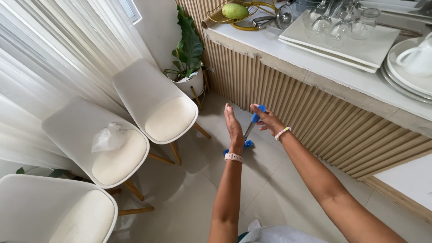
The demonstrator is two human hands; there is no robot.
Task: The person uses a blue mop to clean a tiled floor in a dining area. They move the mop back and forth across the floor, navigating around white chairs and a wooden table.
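From the head camera, the right hand (268,120) is curling its fingers around the blue top grip of a mop handle (250,128), which is slanting down to a blue mop head (245,145) sitting on the pale tiled floor (270,189). The left hand (233,128) is hovering just beside the handle, flat and open with fingers pressed together, palm turned toward the pole, holding nothing. Both arms are stretching forward and downward, a pale band on each wrist. To the left, three white chairs (155,105) are standing in a row, the middle one carrying a crumpled clear plastic bag (108,137). A potted plant (189,58) is standing in the corner against the slatted front of the worktop (315,63), which is carrying stacked white plates (373,49), upturned glasses (335,20) and a yellow wire basket (234,15).
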